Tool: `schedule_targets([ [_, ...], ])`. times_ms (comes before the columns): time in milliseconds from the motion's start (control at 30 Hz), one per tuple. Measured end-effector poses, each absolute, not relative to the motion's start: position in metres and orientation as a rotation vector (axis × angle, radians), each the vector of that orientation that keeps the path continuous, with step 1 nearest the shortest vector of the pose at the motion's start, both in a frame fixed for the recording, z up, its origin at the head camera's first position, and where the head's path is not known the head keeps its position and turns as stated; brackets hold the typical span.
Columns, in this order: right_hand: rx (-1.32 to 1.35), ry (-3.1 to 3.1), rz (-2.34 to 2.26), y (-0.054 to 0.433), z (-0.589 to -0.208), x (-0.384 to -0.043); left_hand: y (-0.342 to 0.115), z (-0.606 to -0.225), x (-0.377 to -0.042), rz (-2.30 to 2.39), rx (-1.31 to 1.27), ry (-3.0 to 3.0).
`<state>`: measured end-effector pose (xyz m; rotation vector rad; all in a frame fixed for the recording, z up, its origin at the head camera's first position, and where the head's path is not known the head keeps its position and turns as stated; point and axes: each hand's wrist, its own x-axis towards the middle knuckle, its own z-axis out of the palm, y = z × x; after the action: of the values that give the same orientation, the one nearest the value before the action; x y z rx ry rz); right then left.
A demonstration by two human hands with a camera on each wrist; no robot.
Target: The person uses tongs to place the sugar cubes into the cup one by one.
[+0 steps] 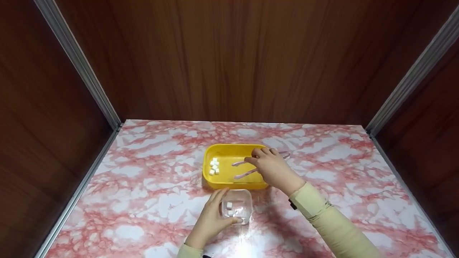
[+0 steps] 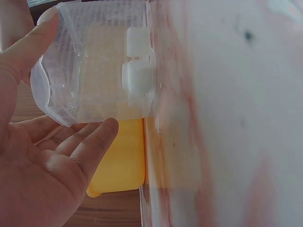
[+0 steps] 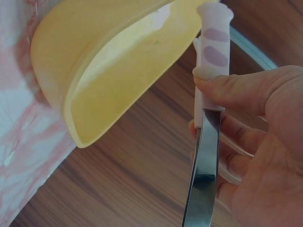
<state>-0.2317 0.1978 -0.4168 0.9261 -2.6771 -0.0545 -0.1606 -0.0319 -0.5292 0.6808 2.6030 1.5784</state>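
My left hand [image 1: 211, 216] holds a small clear plastic container [image 1: 249, 200], thumb at its near side and fingers along its left. Inside lie two white cubes [image 1: 229, 205], seen through the wall in the left wrist view. Just beyond is a yellow plastic box [image 1: 233, 186], with several white cubes [image 1: 214, 166] grouped at its left end. Over the box's right side, my right hand [image 1: 276, 170] grips tongs [image 3: 203, 165] with metal arms and pink tips. Those tips stand apart over the box, with nothing between them.
Both containers are on a table [image 1: 154, 204] with a red-and-white marbled top. Dark wood-look panels [image 1: 222, 61] rise at the back and both sides, with grey metal strips [image 1: 77, 57] along the corners.
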Motion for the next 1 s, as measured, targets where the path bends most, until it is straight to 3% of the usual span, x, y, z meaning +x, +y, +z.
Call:
schedule_targets([
  [1000,0.906,-2.727,-0.1,0.18,-0.43,-0.259,-0.031,-0.529,-0.161,1.606,0.679,2.582],
])
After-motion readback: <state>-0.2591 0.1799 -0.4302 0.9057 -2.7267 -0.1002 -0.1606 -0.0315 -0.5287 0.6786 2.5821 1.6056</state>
